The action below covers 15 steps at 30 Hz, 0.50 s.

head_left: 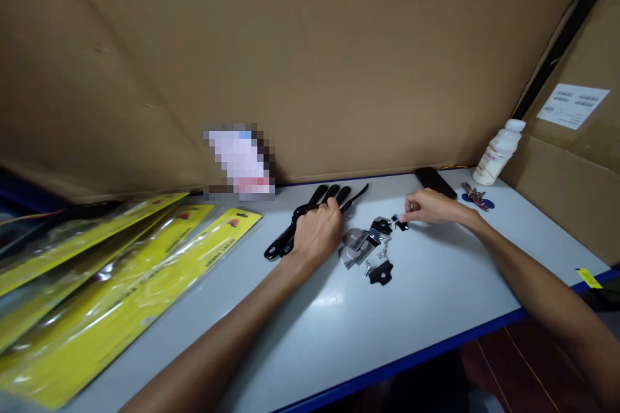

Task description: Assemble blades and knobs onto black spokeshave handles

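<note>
Left hand (317, 232) lies curled palm-down; right hand (431, 208) pinches, arm outstretched.

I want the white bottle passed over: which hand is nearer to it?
The right hand. It lies on the table left of the bottle, with a phone between; the left hand rests farther left, on black handles.

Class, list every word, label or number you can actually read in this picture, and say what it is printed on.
None can be read.
Yellow packages: dark print, too blurred.
White bottle: label too small.
White sheet on the cardboard: grey lines, too small.
Object at the back wall: pixelated.
</note>
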{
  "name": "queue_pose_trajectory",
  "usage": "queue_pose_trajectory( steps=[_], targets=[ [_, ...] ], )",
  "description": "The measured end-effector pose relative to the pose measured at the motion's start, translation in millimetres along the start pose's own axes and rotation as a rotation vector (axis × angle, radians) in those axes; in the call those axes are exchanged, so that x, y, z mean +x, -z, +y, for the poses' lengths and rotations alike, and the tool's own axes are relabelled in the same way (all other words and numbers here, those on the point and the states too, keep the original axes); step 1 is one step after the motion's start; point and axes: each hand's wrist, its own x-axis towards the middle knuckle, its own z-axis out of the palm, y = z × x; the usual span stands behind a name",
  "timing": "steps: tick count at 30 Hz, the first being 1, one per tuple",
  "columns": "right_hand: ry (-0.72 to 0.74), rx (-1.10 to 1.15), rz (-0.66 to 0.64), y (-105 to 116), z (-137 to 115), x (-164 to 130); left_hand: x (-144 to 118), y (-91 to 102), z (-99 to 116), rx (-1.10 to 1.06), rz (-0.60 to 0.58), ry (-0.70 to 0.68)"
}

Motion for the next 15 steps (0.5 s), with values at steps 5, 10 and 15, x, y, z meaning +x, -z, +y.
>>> queue_pose_trajectory(
  steps=[5, 10, 15],
  targets=[
    [-0.026, 0.018, -0.03, -6.6, -8.1, 4.7, 4.8, -3.5, -7.3, -0.25, 0.017, 0.045],
    [-0.098, -0.019, 0.064, -8.7, -10.4, 6.3, 3.7, 12.1, -14.5, -0.983, 0.052, 0.219],
    [-0.12, -0.096, 0.285, -17.0, -37.5, -4.4, -20.7, 29.3, -17.1, -1.656, -0.197, 0.241]
  ],
)
